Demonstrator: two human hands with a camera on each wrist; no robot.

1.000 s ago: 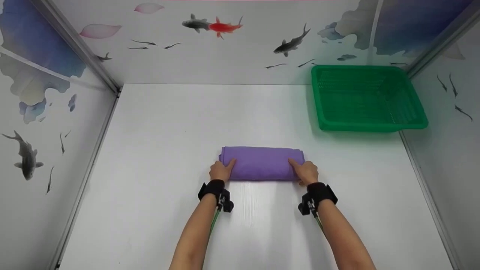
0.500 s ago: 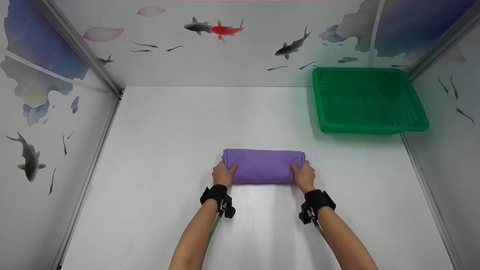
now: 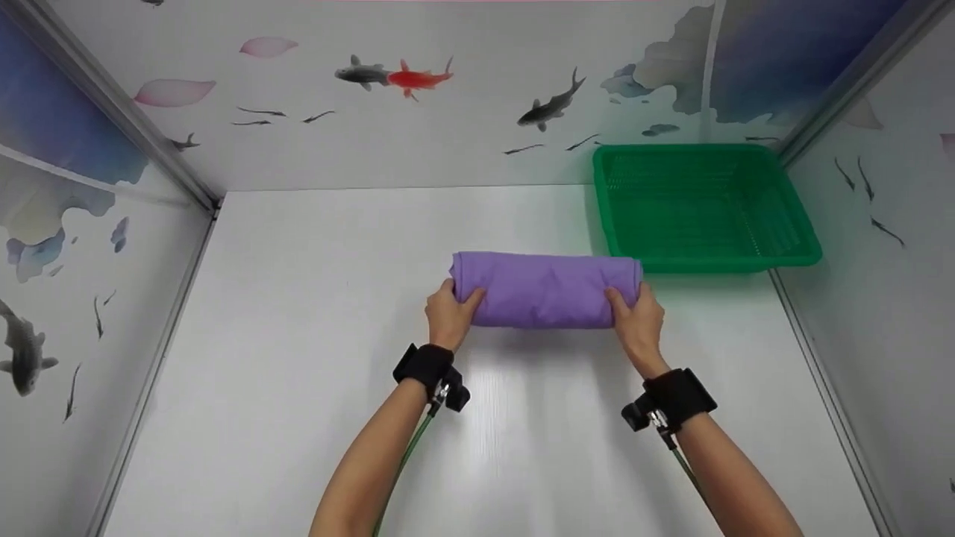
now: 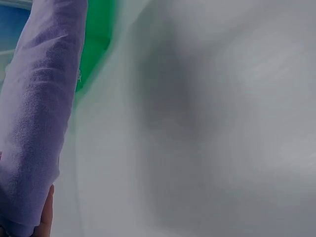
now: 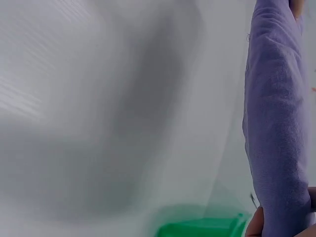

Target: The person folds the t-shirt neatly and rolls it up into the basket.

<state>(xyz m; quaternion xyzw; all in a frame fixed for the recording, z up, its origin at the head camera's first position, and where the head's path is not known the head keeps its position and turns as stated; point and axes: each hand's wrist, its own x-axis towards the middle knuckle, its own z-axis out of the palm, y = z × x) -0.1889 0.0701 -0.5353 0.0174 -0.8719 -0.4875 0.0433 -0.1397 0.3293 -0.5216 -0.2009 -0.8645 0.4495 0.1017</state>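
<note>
A folded purple towel (image 3: pixel 545 291) is held above the white table, its long side running left to right in the head view. My left hand (image 3: pixel 451 313) grips its left end, thumb on the near face and the other fingers behind. The right hand (image 3: pixel 638 321) holds the opposite end in the same way. Both wrist views show the towel (image 4: pixel 42 108) (image 5: pixel 279 118) as a thick soft roll, with a shadow on the table below it. Most of each hand is out of the wrist views; only some fingers show at the towel's ends.
A green plastic basket (image 3: pixel 709 265) stands at the back right of the white table (image 3: pixel 298 358), just beyond the towel's right end. White walls (image 3: pixel 448 149) painted with fish and petals enclose the table at the back and both sides. Each wrist wears a black strapped camera (image 3: pixel 429 369) with a green cable.
Both hands have lifted the purple towel off the table and carried it forward and slightly right, towards the basket. The head view has shifted a little.
</note>
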